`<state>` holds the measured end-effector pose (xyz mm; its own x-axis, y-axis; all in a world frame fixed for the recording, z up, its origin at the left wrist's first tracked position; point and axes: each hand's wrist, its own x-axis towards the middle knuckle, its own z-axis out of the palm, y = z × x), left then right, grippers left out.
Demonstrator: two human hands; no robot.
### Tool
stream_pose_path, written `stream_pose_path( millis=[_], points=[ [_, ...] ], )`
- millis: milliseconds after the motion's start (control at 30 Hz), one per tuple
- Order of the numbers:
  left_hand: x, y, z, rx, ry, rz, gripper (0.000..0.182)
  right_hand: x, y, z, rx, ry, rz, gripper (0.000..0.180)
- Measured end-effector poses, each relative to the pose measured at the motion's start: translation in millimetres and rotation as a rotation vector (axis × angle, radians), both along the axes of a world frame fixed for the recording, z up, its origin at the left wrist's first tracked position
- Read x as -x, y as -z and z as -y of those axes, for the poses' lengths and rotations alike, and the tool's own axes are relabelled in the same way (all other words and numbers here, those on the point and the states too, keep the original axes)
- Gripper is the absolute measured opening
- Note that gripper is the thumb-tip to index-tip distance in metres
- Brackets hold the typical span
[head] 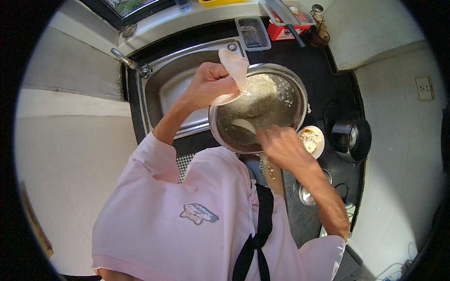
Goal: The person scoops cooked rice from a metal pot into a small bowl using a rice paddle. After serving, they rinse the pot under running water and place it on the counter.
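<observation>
My left hand [212, 84] is closed around a pale cloth [233, 68] at the left rim of a large round metal pan [302, 95]. Inside the pan, a pile of pale crumbly food [260, 86] lies toward the far side, with bits scattered on the wall. Over the pan's near edge, my right hand [283, 145] grips a pale utensil, possibly a spoon [245, 124], whose head is down inside the pan. The utensil's handle is mostly hidden by my fingers. Just right of the pan is a small white bowl [320, 145] holding whitish food and reddish sauce.
A steel sink [175, 95] with a tap [132, 63] lies left. Behind are a clear plastic tray [253, 33] and a red box [281, 32], with a knife [286, 17] resting across it. At right stand a black pot [351, 138] and a metal vessel [307, 196].
</observation>
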<state>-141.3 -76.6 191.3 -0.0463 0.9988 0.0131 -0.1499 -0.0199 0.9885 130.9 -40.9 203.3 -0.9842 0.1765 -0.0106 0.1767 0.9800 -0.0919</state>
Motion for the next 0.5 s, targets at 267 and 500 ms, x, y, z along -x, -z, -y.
stream_pose_path(
  millis=[267,500],
  points=[
    [-6,-10,0,0.005,-0.003,-0.003,0.009,-6,-9,-31,-0.092,0.336,-0.198,0.039],
    [-16,-14,-1,0.002,-0.061,-0.090,0.010,-6,15,3,0.079,0.277,-0.155,0.031]
  ],
)
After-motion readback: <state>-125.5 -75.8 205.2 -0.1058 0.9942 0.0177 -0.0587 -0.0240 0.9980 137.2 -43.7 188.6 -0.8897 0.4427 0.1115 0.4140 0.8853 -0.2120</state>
